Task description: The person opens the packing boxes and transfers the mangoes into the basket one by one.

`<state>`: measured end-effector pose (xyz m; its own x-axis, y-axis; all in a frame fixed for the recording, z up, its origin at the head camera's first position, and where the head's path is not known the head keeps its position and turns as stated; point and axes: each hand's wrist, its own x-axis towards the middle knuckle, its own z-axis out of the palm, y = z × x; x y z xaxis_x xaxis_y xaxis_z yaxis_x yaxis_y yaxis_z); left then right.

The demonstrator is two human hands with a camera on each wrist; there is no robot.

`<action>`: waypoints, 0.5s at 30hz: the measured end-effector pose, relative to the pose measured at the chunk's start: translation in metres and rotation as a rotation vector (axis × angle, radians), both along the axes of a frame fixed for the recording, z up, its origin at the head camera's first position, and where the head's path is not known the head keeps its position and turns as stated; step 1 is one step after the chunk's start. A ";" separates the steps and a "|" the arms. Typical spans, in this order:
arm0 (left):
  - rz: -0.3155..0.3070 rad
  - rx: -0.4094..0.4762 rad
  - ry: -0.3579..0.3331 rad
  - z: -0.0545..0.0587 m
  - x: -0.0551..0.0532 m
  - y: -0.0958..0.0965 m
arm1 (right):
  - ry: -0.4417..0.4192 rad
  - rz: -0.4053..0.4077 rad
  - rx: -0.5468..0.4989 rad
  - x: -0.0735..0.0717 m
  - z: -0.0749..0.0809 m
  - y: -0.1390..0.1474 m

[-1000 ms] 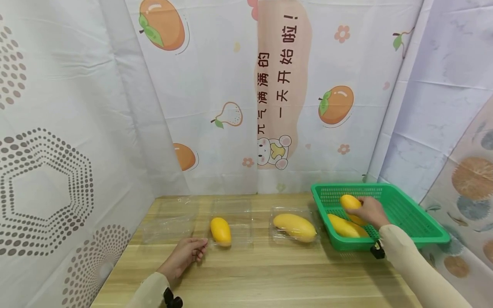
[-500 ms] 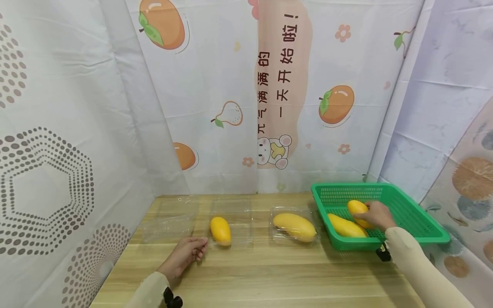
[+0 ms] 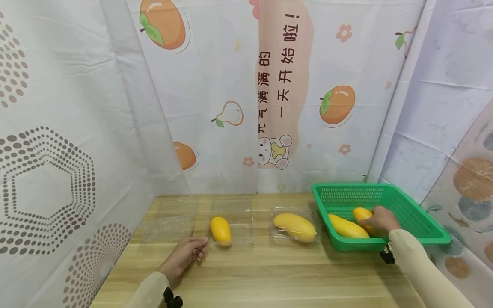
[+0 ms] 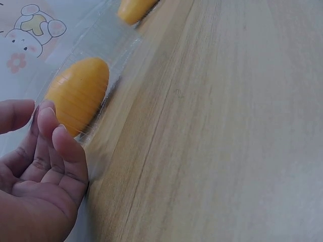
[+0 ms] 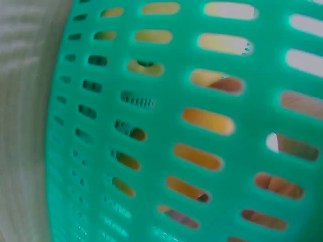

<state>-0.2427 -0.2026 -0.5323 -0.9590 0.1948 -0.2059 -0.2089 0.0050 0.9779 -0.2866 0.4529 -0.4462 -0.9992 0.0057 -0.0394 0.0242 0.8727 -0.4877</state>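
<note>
My left hand [image 3: 186,255] is at the near left corner of a clear plastic box [image 3: 242,234], where its thumb and forefinger meet and seem to pinch the thin edge. An orange-yellow mango [image 3: 221,231] lies in that box, just past the fingers [image 4: 65,143] in the left wrist view. My right hand [image 3: 381,220] is down inside the green basket [image 3: 417,216], gripping a mango [image 3: 361,213] from its right side. Beside it lies a longer yellow mango [image 3: 346,226]. In the right wrist view the basket's slotted wall [image 5: 166,116] covers most of the hand.
Another clear box [image 3: 169,229] stands at the left of the wooden table [image 3: 254,273]. Right of centre, a large yellow mango [image 3: 294,226] sits in a clear package [image 3: 275,239]. Printed curtains [image 3: 215,77] enclose the back and sides.
My right hand has gone lower and to the right, bringing the gripped mango down into the basket. The left hand has stayed at the box corner.
</note>
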 end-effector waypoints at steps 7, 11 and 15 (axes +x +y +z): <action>0.002 0.001 0.001 0.001 0.001 0.000 | -0.050 -0.010 0.006 0.000 -0.001 0.002; 0.006 -0.008 0.004 0.002 0.002 0.001 | -0.062 -0.015 0.015 0.001 0.000 0.001; 0.007 -0.014 0.009 0.003 0.003 0.001 | -0.067 0.005 0.039 0.000 0.000 0.004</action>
<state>-0.2399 -0.2013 -0.5293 -0.9622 0.1854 -0.1995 -0.1998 0.0175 0.9797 -0.2864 0.4568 -0.4467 -0.9944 0.0038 -0.1061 0.0515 0.8911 -0.4508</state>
